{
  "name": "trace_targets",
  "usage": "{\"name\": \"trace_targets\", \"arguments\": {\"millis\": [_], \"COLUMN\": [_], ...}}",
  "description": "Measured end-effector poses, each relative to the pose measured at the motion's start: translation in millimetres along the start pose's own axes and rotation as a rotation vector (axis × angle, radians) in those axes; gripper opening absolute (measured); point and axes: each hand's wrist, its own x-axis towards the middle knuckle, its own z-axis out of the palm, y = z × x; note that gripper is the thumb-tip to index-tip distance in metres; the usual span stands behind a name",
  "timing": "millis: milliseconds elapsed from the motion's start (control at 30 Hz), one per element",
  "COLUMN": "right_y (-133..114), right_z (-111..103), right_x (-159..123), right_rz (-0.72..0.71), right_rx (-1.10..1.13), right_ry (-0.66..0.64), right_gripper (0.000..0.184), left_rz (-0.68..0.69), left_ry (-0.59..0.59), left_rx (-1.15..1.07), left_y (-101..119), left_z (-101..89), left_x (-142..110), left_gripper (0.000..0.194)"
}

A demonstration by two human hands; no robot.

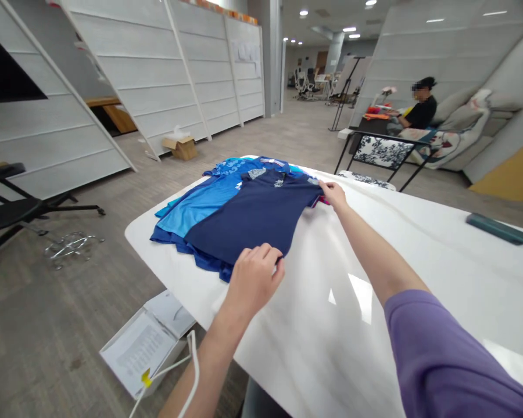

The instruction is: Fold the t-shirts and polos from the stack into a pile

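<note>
A navy short-sleeved shirt [257,215] lies spread over a pile of blue shirts [204,206] on the white table. Its patterned collar [257,173] points to the far side. My left hand [258,270] grips the near hem corner, fingers closed and thumb pressed in. Farther off, my right hand [333,194] pinches the edge of the sleeve at the right. Between the two hands the shirt's side edge curves inward. A bit of pink cloth [323,200] shows just under my right hand.
The glossy white table [322,325] has a dark green case [497,228] at its right. An open white box [143,345] and a cable [194,360] are at lower left. A black chair [9,215] stands left. A person [421,110] sits far right.
</note>
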Motion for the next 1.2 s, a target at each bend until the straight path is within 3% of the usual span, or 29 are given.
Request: {"name": "trace_targets", "arguments": {"millis": [133,333,467,567,667,767,833,900,967,1067,1200], "right_y": [79.8,214.2,283.2,313.9,319.2,293.9,260.6,218.0,173.1,117.9,86.2], "right_z": [-75.4,-217.1,-313.6,-364.5,-384.9,-369.0,-337.5,-292.4,-239.8,-164.7,-100.9], "right_x": [-59.5,-166.5,-237.8,-286.7,-317.7,-314.3,-291.7,-257.7,-219.0,-163.5,-110.7], "right_rz": [0.241,0.367,0.412,0.433,0.419,0.291,0.182,0.113,0.086,0.063,0.107], "right_rx": [0.158,-0.026,-0.173,-0.25,-0.457,-0.576,-0.461,-0.32,-0.254,-0.313,-0.466], "right_ry": [0.066,0.114,0.128,0.124,0.219,0.233,0.106,-0.044,-0.146,-0.189,-0.248], "right_gripper": [0.061,0.07,0.073,0.073,0.073,0.059,0.043,0.037,0.038,0.045,0.06], "left_rz": [0.19,0.42,0.584,0.648,0.483,0.186,-0.007,-0.144,-0.214,-0.24,-0.253], "left_ry": [-0.204,-0.541,-0.737,-0.747,-0.586,-0.4,-0.34,-0.354,-0.405,-0.456,-0.517], "left_rx": [-0.17,-0.415,-0.56,-0.606,-0.463,-0.231,-0.117,-0.078,-0.106,-0.164,-0.217], "left_y": [100.3,256.9,341.9,359.9,322.4,249.0,201.5,167.5,149.4,141.6,138.3], "left_z": [29.4,90.1,112.0,108.7,96.6,87.2,83.7,81.7,80.8,80.1,78.4], "left_x": [-26.9,-75.2,-105.2,-116.3,-114.0,-114.8,-123.5,-136.3,-147.6,-154.4,-148.2], "left_gripper": [0.017,0.023,0.037,0.05,0.036,0.032,0.036,0.039,0.039,0.037,0.034]}}
